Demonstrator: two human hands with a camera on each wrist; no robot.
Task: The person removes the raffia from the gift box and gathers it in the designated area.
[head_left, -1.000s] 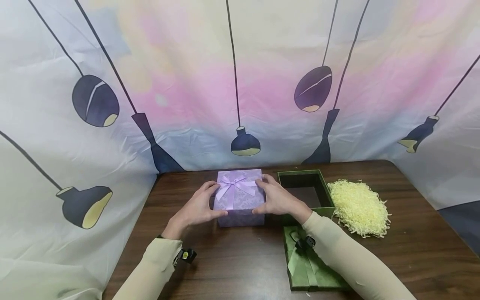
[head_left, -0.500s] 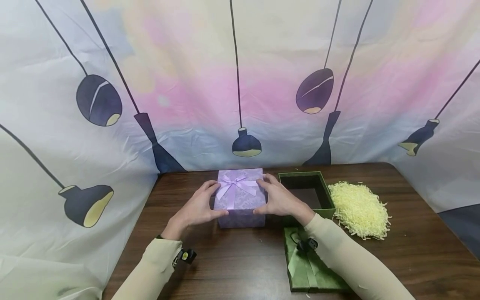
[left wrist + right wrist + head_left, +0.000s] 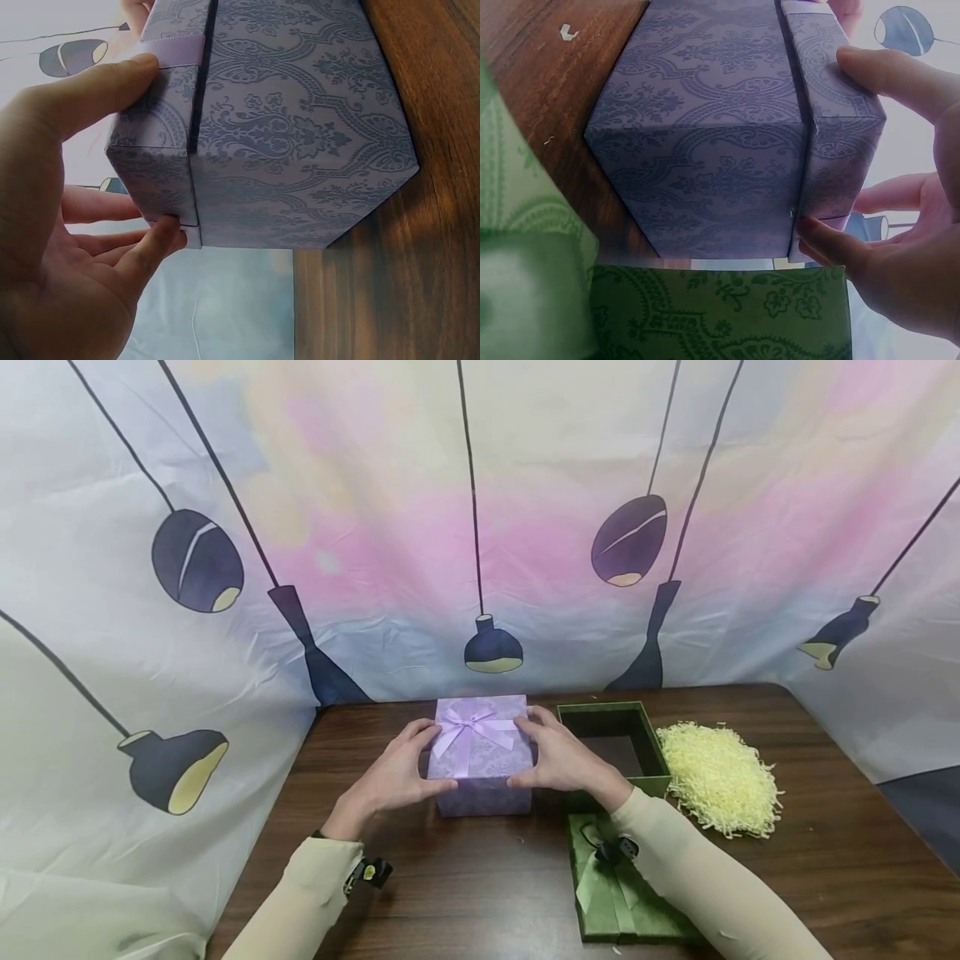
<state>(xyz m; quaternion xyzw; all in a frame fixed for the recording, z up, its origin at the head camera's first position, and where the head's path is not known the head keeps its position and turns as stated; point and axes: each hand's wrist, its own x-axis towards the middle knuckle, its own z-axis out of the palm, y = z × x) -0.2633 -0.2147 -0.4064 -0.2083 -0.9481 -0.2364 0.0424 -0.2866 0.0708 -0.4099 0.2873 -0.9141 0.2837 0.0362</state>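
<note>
A lilac patterned gift box [image 3: 486, 800] stands upright on the table. Its lid [image 3: 487, 762], tied with a lilac ribbon bow [image 3: 471, 725], sits on top. A thin dark line runs between lid and box in both wrist views. My left hand [image 3: 393, 770] holds the lid's left side, its thumb [image 3: 124, 77] on the front face and fingertips on the side. On the right, my right hand [image 3: 564, 758] grips the lid likewise, thumb [image 3: 874, 64] at the front and fingertips along the side. The inside of the box is hidden.
An open green box [image 3: 660, 752] stands right of the lilac one, with its green ribboned lid [image 3: 637, 918] lying in front, partly under my right forearm. Pale yellow shredded paper [image 3: 720, 777] is heaped further right on the brown wooden table [image 3: 465, 893]. A printed curtain [image 3: 405, 568] hangs behind.
Both hands stay on the lid, in nearly the same place. The head view has shifted very slightly.
</note>
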